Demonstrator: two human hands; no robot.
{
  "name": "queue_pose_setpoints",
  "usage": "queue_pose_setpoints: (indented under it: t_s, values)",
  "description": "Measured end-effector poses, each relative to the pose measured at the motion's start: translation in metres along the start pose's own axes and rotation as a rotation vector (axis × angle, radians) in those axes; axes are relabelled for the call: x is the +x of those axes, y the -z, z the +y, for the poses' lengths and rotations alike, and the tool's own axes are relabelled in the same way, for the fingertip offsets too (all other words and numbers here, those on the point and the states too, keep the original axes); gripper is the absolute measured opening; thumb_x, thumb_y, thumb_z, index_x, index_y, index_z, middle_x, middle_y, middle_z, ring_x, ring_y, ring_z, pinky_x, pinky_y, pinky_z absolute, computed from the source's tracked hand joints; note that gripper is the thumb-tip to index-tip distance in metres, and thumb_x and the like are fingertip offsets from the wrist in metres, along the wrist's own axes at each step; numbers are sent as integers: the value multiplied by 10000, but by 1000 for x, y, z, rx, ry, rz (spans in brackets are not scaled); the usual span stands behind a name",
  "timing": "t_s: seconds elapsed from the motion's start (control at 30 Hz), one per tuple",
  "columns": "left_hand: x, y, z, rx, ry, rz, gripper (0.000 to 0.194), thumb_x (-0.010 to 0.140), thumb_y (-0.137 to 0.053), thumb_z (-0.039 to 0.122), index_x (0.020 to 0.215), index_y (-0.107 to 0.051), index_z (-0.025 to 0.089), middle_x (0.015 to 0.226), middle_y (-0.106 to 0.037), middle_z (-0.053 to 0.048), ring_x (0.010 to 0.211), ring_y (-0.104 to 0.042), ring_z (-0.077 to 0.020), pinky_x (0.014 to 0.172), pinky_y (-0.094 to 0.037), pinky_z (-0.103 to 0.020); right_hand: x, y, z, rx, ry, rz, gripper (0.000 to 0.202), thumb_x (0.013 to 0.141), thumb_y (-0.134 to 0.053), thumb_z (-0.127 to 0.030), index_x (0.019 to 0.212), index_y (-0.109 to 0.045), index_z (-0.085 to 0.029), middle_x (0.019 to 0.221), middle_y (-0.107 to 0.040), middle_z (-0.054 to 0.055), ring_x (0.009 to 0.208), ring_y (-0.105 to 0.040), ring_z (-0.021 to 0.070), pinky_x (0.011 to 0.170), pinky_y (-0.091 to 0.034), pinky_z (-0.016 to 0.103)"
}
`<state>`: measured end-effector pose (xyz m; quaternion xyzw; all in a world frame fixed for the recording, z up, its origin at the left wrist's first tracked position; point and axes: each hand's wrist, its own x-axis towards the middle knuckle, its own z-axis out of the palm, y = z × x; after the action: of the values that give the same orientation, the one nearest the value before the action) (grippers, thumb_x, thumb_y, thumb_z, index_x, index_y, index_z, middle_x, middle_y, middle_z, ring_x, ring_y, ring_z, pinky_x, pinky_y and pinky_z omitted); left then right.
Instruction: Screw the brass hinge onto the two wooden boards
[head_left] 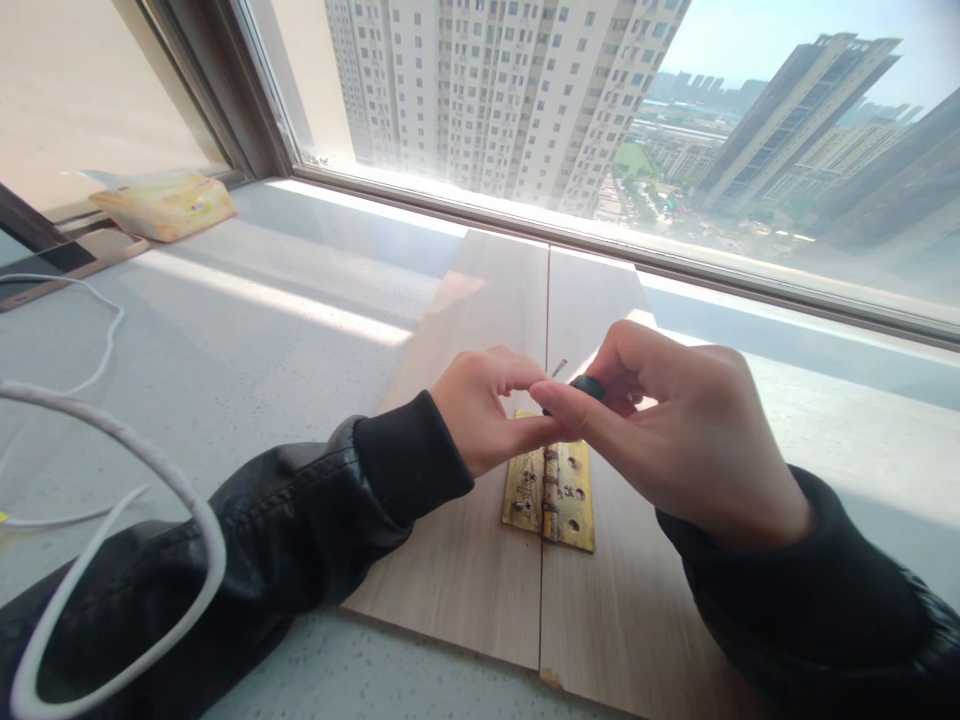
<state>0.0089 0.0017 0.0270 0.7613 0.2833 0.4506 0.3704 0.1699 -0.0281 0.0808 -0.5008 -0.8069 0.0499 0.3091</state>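
Observation:
Above the hinge, both my hands meet at a small black object (588, 386), rounded at one end and mostly hidden by fingers. My right hand (675, 430) pinches it between thumb and fingers. From the other side, my left hand (499, 405) closes its thumb and forefinger on it, with the fingertips partly covered by my right thumb. Just beyond the fingers shows a thin screw (559, 367); whether it is held or lies on the board, I cannot tell. The worn brass hinge (574, 515) lies opened flat across the seam below my hands, its upper end covered.
Two pale wooden boards, a left one (465, 590) and a right one (592, 630), lie side by side on a speckled white counter (300, 660). A white cable (214, 560) loops at the left. A soft yellowish packet (169, 208) rests by the window frame (480, 217).

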Motion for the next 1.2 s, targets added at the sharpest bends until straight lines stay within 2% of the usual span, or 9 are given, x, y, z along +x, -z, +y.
queue_pose_setpoints:
  t_s: [0.1,0.2,0.27,0.37,0.47,0.63,0.87,1.03,1.2]
  values:
    - [0,5,-6,-97,6,-118,157,781,-670,309,783,-723,160,728,-702,-30,764,-600,-159,759,-449,-316,0,4,4,135,-14,-140,262,838,-604,-448,838,-611,-187,576,-562,-28,487,-499,99,443,-392,245]
    - [0,9,-9,-113,64,-199,206,812,-625,307,895,-722,145,818,-716,-42,788,-600,-159,736,-433,-313,0,10,6,234,-18,-256,216,882,-560,-326,1055,-622,-213,654,-608,-32,528,-551,94,474,-440,230]
    - [0,9,-7,-99,83,-225,193,814,-618,287,911,-714,151,844,-718,-32,791,-595,-150,711,-417,-298,0,12,7,257,-38,-269,178,869,-575,-300,1004,-639,-203,642,-617,-31,535,-570,100,485,-458,233]
    - [1,7,-2,-44,110,-149,214,742,-697,327,878,-701,162,848,-715,-18,791,-597,-149,695,-413,-286,0,15,6,205,-47,-226,148,835,-616,-303,918,-648,-185,637,-642,-22,540,-591,111,488,-460,241]
    - [1,3,2,41,134,-18,293,625,-788,368,792,-675,156,762,-691,-2,729,-589,-138,675,-416,-276,0,13,5,95,-20,-155,160,815,-639,-332,826,-636,-172,545,-597,-38,445,-523,90,422,-394,231]
    - [-1,0,1,62,42,40,182,661,-747,304,707,-668,146,675,-657,-5,680,-570,-127,613,-400,-260,-1,5,2,-6,50,-19,273,792,-653,-399,692,-550,-167,440,-466,-64,375,-399,68,373,-318,228]
    - [0,1,12,-71,-67,32,131,637,-742,238,650,-655,140,617,-618,6,624,-561,-106,629,-443,-247,-5,11,-7,171,-3,-38,245,779,-675,-401,712,-577,-187,586,-612,-10,493,-563,115,423,-417,253]
    - [-1,1,14,-66,-43,-38,165,609,-739,226,597,-603,134,603,-587,17,595,-521,-89,609,-427,-237,-5,18,-12,165,9,-126,237,781,-673,-392,714,-579,-185,563,-604,-28,472,-546,99,421,-420,246]
    - [-1,2,10,-68,-48,-103,116,598,-697,206,603,-608,132,650,-641,-20,588,-546,-114,586,-439,-263,-5,15,-11,157,44,-147,218,798,-661,-365,738,-576,-173,570,-615,-31,476,-544,81,425,-425,214]
